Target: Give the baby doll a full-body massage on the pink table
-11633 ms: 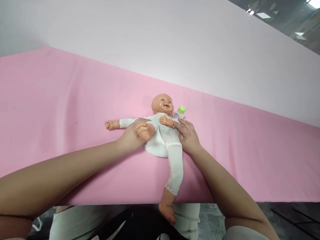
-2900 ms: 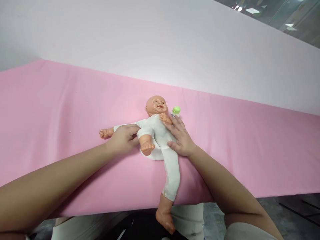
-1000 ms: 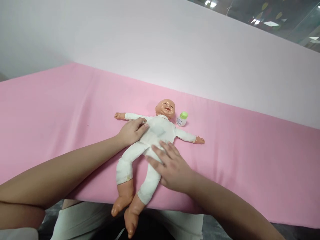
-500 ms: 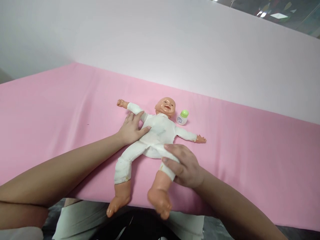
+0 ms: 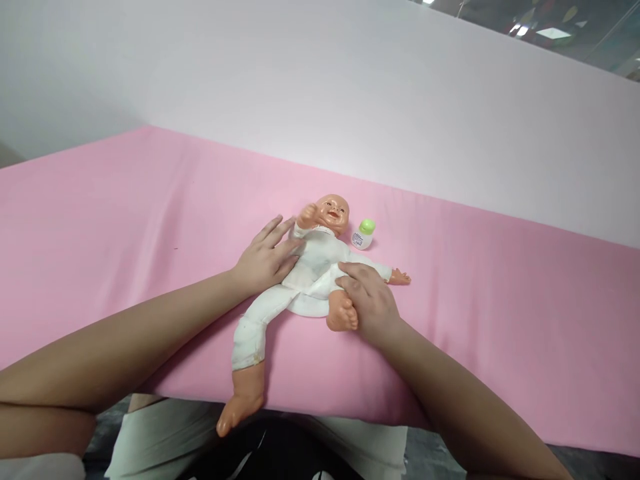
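Pink cloth covers the surface [image 5: 125, 220] before you, and the doll [image 5: 313, 267] lies on its back near the front edge, one foot [image 5: 240, 403] hanging over that edge. Your right hand [image 5: 370, 303] wraps the doll's other leg [image 5: 343, 310], folding it up toward the belly. Your left hand [image 5: 265, 257] lies flat and spread against the doll's side, seemingly steadying it. Just beyond the doll's head stands a green-capped bottle [image 5: 363, 234], and behind it a white wall [image 5: 350, 93].

The pink-covered table [image 5: 125, 220] carries a doll [image 5: 310, 267] lying on its back and a small green-capped bottle [image 5: 363, 234] beside the doll's head.
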`<state>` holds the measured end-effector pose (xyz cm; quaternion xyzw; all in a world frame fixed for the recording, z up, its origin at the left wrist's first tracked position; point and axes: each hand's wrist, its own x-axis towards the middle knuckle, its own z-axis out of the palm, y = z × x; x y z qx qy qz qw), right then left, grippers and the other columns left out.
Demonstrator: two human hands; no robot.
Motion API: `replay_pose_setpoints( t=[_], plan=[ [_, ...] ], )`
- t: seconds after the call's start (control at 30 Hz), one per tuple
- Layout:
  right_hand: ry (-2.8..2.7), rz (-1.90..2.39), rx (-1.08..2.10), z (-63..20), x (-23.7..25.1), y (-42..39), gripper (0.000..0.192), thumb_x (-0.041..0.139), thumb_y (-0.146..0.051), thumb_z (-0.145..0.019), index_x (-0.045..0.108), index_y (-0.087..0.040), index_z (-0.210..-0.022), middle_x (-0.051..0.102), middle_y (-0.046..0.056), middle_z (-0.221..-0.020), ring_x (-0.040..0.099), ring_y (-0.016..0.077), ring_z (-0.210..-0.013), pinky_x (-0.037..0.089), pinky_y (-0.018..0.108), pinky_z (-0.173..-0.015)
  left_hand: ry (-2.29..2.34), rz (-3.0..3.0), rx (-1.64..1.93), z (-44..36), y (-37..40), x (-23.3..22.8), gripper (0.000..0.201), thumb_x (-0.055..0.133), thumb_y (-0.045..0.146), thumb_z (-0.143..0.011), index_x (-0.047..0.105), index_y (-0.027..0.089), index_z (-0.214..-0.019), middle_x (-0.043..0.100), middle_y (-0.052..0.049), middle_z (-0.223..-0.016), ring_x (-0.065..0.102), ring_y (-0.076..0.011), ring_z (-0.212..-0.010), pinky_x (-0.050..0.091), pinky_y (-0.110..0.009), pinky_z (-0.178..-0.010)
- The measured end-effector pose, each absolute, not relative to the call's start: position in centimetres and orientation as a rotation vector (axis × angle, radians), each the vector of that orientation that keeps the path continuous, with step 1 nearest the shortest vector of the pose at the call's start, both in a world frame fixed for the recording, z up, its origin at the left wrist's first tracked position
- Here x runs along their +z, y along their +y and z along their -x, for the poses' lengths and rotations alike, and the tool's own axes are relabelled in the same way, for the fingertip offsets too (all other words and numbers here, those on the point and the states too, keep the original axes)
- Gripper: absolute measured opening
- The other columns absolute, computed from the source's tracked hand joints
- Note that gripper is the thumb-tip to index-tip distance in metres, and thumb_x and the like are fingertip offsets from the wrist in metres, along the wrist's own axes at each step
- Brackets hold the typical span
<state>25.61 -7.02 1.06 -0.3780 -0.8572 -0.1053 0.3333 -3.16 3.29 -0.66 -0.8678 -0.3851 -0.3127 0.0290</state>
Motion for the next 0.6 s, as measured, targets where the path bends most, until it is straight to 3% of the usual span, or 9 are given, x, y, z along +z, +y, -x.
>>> replay_pose_setpoints(
  t=[0.07,0.23,0.43,0.6],
  plan=[
    [-2.232,0.945,-0.195,-25.2,1.5,-7.3,0.045,0.061,-0.024,-0.097,0.057,-0.019,-0.142,0.060,0.020,-0.153,0.061,0.0358,-0.140,0.057,0.059,-0.114,-1.124,2.737,-0.914,3.0,3.3,-0.3,0.035,0.052,0.035,-0.106,0.076,0.025,-0.130,0.051,-0.008,-0.169,0.033,-0.0356,-0.165,0.036,-0.059,-0.132],
    [-2.261,0.911,0.012,-25.0,1.8,-7.7,0.090,0.077,-0.065,-0.088,0.047,-0.013,-0.155,0.049,0.028,-0.164,0.048,0.0432,-0.155,0.049,0.066,-0.122,-1.119,2.863,-0.710,2.6,3.0,0.5,0.040,0.052,0.029,-0.104,0.077,0.031,-0.135,0.057,-0.004,-0.165,0.038,-0.0367,-0.162,0.038,-0.061,-0.129],
    [-2.265,0.951,-0.030,-24.8,1.5,-7.4,0.078,0.073,-0.059,-0.094,0.050,-0.013,-0.154,0.043,0.028,-0.169,0.048,0.0424,-0.155,0.051,0.065,-0.119,-1.083,2.914,-0.619,2.3,2.7,0.8,0.046,0.054,0.024,-0.101,0.072,0.029,-0.143,0.049,-0.008,-0.171,0.035,-0.0387,-0.162,0.036,-0.061,-0.130],
    [-2.340,0.712,-0.103,-24.7,3.2,-9.0,0.069,0.073,-0.065,-0.090,0.061,-0.019,-0.139,0.053,0.024,-0.161,0.043,0.0432,-0.158,0.045,0.066,-0.122,-1.284,2.823,-0.926,2.8,3.1,0.3,0.044,0.053,0.037,-0.103,0.069,0.025,-0.143,0.037,-0.013,-0.174,0.037,-0.0359,-0.161,0.040,-0.057,-0.129]
  ],
)
